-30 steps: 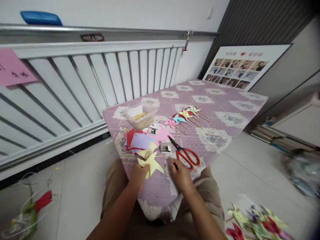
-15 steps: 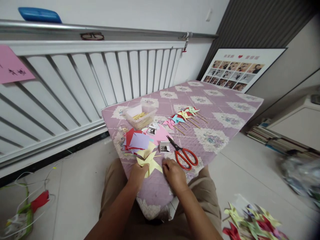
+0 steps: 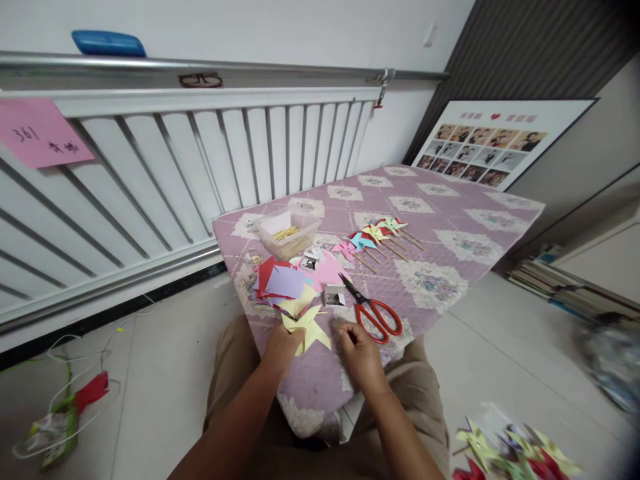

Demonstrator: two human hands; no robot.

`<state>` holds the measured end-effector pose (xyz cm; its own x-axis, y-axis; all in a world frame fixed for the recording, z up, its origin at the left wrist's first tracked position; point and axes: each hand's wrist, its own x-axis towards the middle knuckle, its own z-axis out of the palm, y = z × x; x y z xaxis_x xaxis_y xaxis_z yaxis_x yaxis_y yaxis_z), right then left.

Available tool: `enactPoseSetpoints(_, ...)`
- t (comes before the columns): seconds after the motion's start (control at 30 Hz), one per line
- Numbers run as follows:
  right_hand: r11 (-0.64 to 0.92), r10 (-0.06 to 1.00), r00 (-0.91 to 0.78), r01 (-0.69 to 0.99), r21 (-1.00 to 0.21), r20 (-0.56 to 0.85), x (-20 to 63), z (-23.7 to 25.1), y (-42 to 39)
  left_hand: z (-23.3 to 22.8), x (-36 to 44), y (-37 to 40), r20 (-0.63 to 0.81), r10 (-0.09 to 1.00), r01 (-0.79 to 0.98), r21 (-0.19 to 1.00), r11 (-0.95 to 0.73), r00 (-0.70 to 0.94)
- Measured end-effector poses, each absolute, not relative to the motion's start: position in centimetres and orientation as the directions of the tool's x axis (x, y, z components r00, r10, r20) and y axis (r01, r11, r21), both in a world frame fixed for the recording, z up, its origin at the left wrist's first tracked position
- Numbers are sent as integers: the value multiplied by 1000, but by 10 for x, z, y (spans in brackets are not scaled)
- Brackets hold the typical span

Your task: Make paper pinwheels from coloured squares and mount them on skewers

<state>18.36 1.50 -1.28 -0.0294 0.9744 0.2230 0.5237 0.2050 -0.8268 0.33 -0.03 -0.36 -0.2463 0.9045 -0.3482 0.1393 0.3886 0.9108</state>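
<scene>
My left hand point(image 3: 281, 348) pinches a yellow paper pinwheel point(image 3: 309, 327) at its lower left, holding it just over the near edge of the purple quilted pad point(image 3: 440, 233). My right hand point(image 3: 361, 350) hovers to the right of the pinwheel with its fingers curled together; whether something small is between them I cannot tell. Red-handled scissors point(image 3: 374, 311) lie just beyond my right hand. A small box point(image 3: 334, 295) and a stack of coloured paper squares point(image 3: 283, 281) sit behind the pinwheel.
A clear tub with sticks point(image 3: 287, 232) and a row of finished pinwheels on sticks point(image 3: 376, 235) lie farther back. A white radiator point(image 3: 165, 173) runs along the left. More pinwheels point(image 3: 510, 453) lie on the floor at the lower right, books point(image 3: 560, 283) to the right.
My right hand moved in close to the pinwheel and then drew back a little to the right. The view shifted slightly. My left hand keeps hold of the pinwheel.
</scene>
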Motion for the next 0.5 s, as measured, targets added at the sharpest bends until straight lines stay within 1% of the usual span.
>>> enactPoseSetpoints(0.13, 141, 986, 30, 394, -908, 166, 180, -4, 10, -3, 5, 0, -346, 916, 156, 912, 379, -202)
enactPoseSetpoints(0.3, 146, 988, -3, 322, -935, 154, 174, 9, -1, 4, 11, -6, -354, 918, 164, 910, 382, -177)
enactPoseSetpoints(0.37, 187, 982, -31, 328, -926, 188, 174, 15, -6, 6, 15, -10, -356, 921, 141, 915, 378, -157)
enactPoseSetpoints(0.5, 326, 944, -87, 393, -860, 318, 174, 25, -16, 10, 23, -19, -358, 923, 115, 920, 375, -139)
